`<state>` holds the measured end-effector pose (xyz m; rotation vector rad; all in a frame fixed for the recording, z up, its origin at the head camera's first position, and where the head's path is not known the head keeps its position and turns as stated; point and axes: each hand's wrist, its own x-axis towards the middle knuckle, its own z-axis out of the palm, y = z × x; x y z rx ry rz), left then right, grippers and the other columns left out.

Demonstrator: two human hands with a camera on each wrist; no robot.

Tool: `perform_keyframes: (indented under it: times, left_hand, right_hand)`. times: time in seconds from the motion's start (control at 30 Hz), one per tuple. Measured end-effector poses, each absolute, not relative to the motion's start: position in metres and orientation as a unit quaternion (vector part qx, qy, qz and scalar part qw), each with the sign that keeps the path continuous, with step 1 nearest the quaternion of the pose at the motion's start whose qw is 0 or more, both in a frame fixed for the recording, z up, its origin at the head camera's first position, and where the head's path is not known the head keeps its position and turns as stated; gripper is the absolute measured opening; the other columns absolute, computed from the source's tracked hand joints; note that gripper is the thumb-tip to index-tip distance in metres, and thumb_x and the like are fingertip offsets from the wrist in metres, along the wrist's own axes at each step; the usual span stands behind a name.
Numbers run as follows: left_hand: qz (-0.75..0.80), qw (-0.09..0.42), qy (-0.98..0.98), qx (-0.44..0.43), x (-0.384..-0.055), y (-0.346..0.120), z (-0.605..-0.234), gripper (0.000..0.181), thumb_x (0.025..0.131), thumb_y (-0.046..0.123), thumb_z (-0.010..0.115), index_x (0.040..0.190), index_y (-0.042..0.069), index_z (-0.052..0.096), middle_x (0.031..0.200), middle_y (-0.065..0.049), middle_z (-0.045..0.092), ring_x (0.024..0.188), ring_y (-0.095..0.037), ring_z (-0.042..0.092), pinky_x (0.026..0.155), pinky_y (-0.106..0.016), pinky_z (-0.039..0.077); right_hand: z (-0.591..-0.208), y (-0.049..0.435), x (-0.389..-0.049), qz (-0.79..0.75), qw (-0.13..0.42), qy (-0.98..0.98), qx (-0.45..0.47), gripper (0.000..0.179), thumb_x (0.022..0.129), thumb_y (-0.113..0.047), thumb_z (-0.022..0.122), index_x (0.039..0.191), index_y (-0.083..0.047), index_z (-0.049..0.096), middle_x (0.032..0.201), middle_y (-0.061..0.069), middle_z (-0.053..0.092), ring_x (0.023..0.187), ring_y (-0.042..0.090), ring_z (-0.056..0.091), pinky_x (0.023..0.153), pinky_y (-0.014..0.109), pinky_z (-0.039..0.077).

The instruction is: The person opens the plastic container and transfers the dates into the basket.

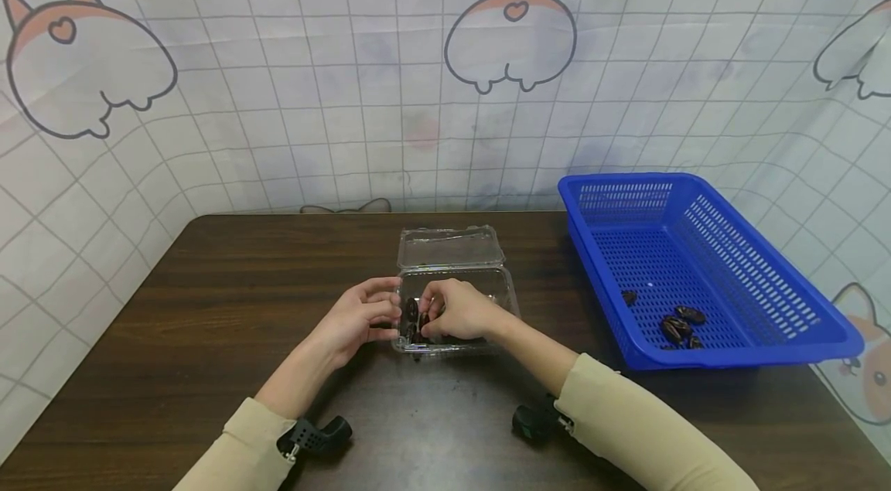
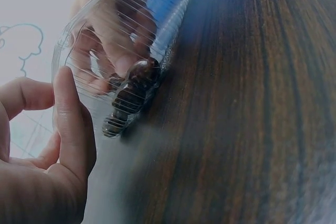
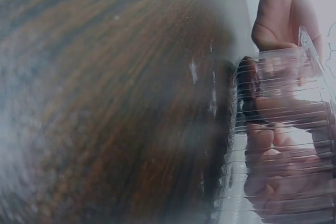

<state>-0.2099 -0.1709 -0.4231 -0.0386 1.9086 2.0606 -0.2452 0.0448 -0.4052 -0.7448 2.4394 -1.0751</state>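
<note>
A clear plastic clamshell box [image 1: 445, 349] sits on the table with its lid [image 1: 451, 248] folded back. Dark brown dates [image 1: 411, 311] lie along the box's left end; through the ribbed wall in the left wrist view several dates [image 2: 129, 97] show in a row. My right hand [image 1: 459, 309] reaches down inside the box, thumb and fingertips pinching a date beside those lying there. With fingers fairly straight, my left hand [image 1: 358, 321] touches the box's left side. The box wall [image 3: 236, 171] stands in front of the right fingers in the right wrist view.
To the right stands a blue plastic basket [image 1: 703, 358] with several dates [image 1: 675, 329] near its front. A dark wood-grain table [image 1: 264, 267] lies beneath everything. Behind it hangs a white gridded cloth [image 1: 334, 89] with cartoon prints.
</note>
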Motion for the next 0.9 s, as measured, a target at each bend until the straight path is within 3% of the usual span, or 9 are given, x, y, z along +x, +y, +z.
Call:
perform_keyframes:
  times: [0.53, 0.9]
  left_hand:
    - [0.720, 0.166, 0.673, -0.013, -0.210, -0.170, -0.423, 0.057, 0.094, -0.002, 0.059, 0.148, -0.003, 0.042, 0.104, -0.007, 0.058, 0.086, -0.020, 0.060, 0.073, -0.032, 0.060]
    - [0.724, 0.169, 0.669, -0.011, -0.212, -0.170, -0.424, 0.057, 0.093, -0.002, 0.059, 0.148, -0.002, 0.043, 0.106, -0.008, 0.058, 0.087, -0.021, 0.060, 0.073, -0.032, 0.060]
  right_hand:
    - [-0.390, 0.059, -0.243, -0.442, 0.205, 0.830, -0.271, 0.023, 0.086, -0.007, 0.079, 0.103, -0.007, 0.064, 0.084, 0.002, 0.064, 0.067, 0.016, 0.061, 0.062, 0.030, 0.052]
    - [-0.375, 0.071, -0.238, -0.458, 0.206, 0.824, -0.262, 0.024, 0.087, -0.011, 0.077, 0.106, -0.008, 0.062, 0.089, 0.004, 0.064, 0.075, 0.019, 0.059, 0.065, 0.033, 0.051]
